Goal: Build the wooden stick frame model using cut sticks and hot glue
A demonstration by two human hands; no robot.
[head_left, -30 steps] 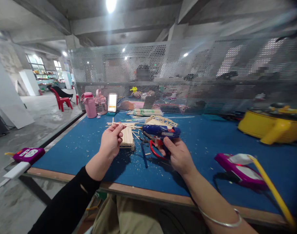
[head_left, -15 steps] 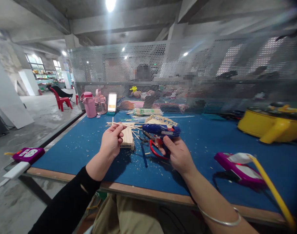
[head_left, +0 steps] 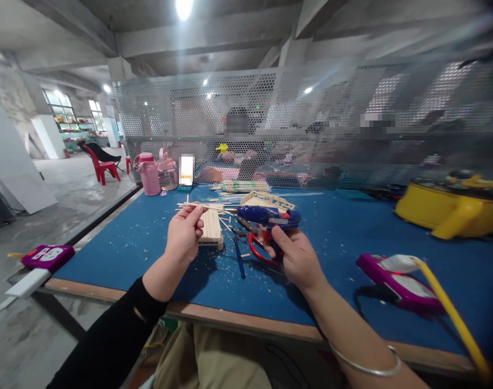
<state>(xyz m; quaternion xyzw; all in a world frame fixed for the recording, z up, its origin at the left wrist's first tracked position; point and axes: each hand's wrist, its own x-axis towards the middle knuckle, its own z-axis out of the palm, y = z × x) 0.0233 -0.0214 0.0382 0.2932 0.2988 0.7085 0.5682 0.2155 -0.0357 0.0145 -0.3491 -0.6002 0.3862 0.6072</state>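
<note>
My left hand [head_left: 184,229] pinches a thin wooden stick [head_left: 209,207] between thumb and fingertips, its end pointing right. My right hand [head_left: 297,251] is wrapped round the handle of a blue hot glue gun [head_left: 266,216], whose nozzle points left at the stick's end. Whether nozzle and stick touch I cannot tell. Below and behind my left hand lies a small platform of stick rows [head_left: 211,227], partly hidden. A stick frame [head_left: 266,200] lies behind the glue gun. Red-handled scissors [head_left: 258,251] and a blue pen-like tool [head_left: 240,259] lie under the glue gun.
On the blue tabletop [head_left: 120,248] are scraps and a bagged stick bundle [head_left: 246,186]. At the back left stand a pink bottle [head_left: 149,175] and a lit phone [head_left: 186,170]. Purple power strips [head_left: 400,283] and a yellow pot [head_left: 448,208] sit right. A perforated screen [head_left: 181,119] closes the back.
Both hands keep nearly the same place, with the stick and glue gun still held. The stick looks slightly lower at its left end.
</note>
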